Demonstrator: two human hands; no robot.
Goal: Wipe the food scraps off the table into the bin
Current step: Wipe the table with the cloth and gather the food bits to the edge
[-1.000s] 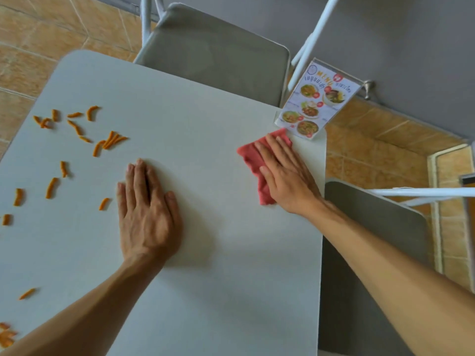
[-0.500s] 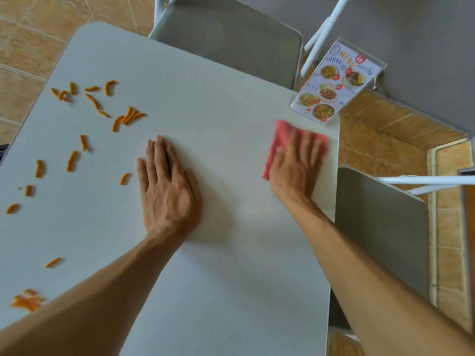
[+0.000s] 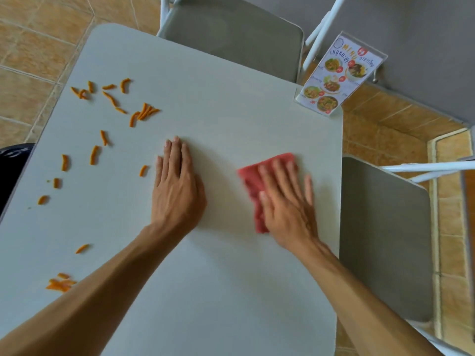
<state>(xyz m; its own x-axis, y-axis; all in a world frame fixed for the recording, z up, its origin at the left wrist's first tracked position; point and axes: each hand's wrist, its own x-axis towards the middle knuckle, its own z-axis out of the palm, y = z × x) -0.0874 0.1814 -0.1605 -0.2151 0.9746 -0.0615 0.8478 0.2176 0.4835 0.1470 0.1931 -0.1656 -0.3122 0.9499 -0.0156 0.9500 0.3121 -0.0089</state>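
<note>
Several orange food scraps (image 3: pixel 110 116) lie scattered over the left side of the pale grey table (image 3: pixel 231 119), with a small heap (image 3: pixel 60 283) near the front left. My right hand (image 3: pixel 288 204) presses flat on a red cloth (image 3: pixel 253 186) at the table's right middle, fingers spread over it. My left hand (image 3: pixel 177 186) rests flat on the bare table, palm down, holding nothing; one scrap (image 3: pixel 143 170) lies just left of it. A dark bin (image 3: pixel 11 165) shows partly beyond the table's left edge.
A clear menu stand (image 3: pixel 334 78) stands at the far right corner of the table. One grey chair (image 3: pixel 231 34) sits behind the table and another (image 3: pixel 383 237) to the right. The floor is tan tile.
My right hand has slid the red cloth from near the menu stand toward me and leftward. The left hand stays flat in place; the view has shifted.
</note>
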